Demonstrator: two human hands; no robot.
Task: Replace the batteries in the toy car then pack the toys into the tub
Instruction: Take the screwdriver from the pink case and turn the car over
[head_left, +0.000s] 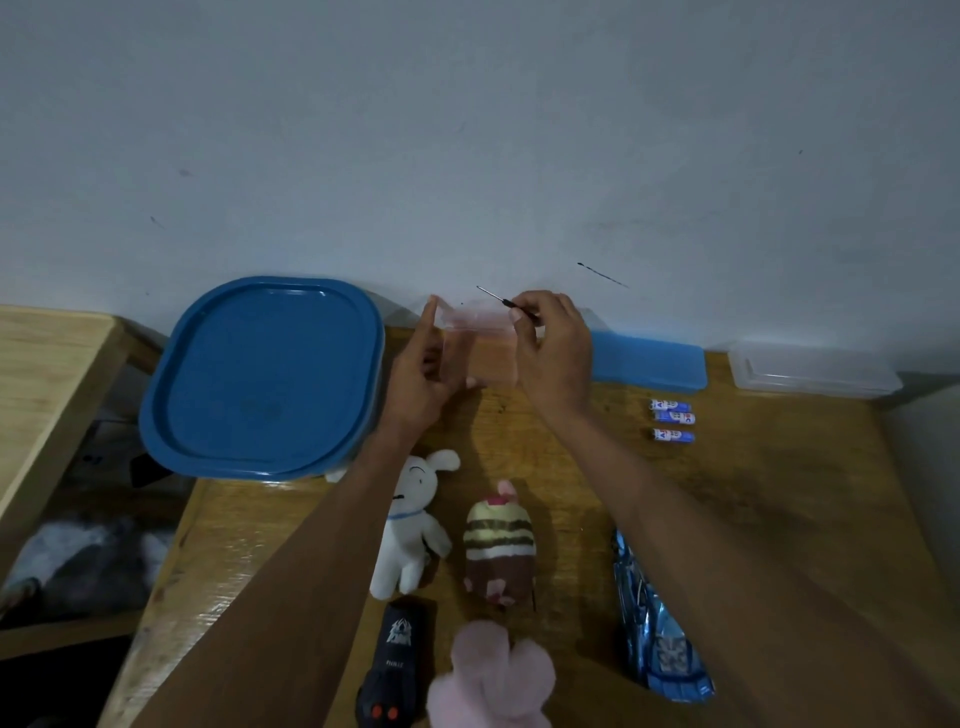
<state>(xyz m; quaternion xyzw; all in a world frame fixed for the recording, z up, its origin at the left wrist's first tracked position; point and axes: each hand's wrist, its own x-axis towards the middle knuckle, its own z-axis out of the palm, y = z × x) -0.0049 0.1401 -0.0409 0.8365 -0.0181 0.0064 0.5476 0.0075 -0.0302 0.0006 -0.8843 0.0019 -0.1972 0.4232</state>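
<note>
The toy car (660, 623), a glossy metallic-blue model with a long, pointed body, lies on the wooden table (779, 493) at the near right, just beside the person's right forearm. Three small cylindrical batteries (673, 418) with blue-and-white labels lie side by side farther back on the right, apart from the car. The tub (260, 376), rounded-rectangular and closed by a smooth blue plastic lid with a raised rim, stands at the table's back left against the wall. Between tub and batteries, both hands are raised over the table: the left hand (423, 374) holds a small clear plastic box (478, 345), fingers extended along its left end and thumb beneath, while the right hand (553, 348) pinches a thin, dark, needle-like screwdriver (506, 302) between thumb and fingertips above the box. Behind the right hand rests a flat blue rectangular case (649, 366), and further right a translucent lidded container (813, 369). Nearer the viewer lie soft toys: a white plush rabbit (410, 530), a striped cake-shaped plush (498, 545), a fluffy pink plush (493, 680), and a black plastic remote control (392, 670).
</note>
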